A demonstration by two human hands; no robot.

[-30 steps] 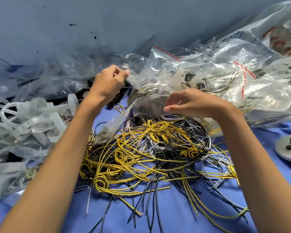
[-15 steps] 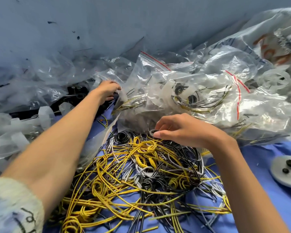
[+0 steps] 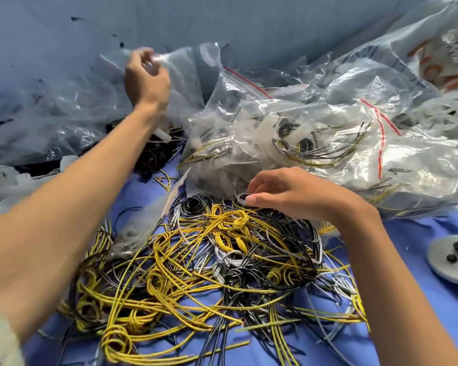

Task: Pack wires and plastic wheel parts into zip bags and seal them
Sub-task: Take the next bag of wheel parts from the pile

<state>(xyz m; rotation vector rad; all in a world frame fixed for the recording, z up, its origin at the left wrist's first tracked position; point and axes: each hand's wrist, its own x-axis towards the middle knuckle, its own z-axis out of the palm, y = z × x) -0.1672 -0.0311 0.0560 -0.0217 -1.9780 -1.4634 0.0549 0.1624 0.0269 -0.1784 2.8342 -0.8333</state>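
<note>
at the far left, blurred whitish plastic parts are heaped on the blue-covered bench. the left grip is raised above the heap, and its fingers are curled round the top of a clear empty bag, which hangs from it. below it, a small clear pouch of metal bits is laid on the left edge of the wire tangle, where yellow, black and grey strands are piled in the middle of the bench. a small grey wire coil is pinched by the right grip at the tangle's far edge. filled zip bags with red strips, wires and white pieces inside, are stacked just behind. at the right edge, three black pieces are carried on a grey disc.
</note>
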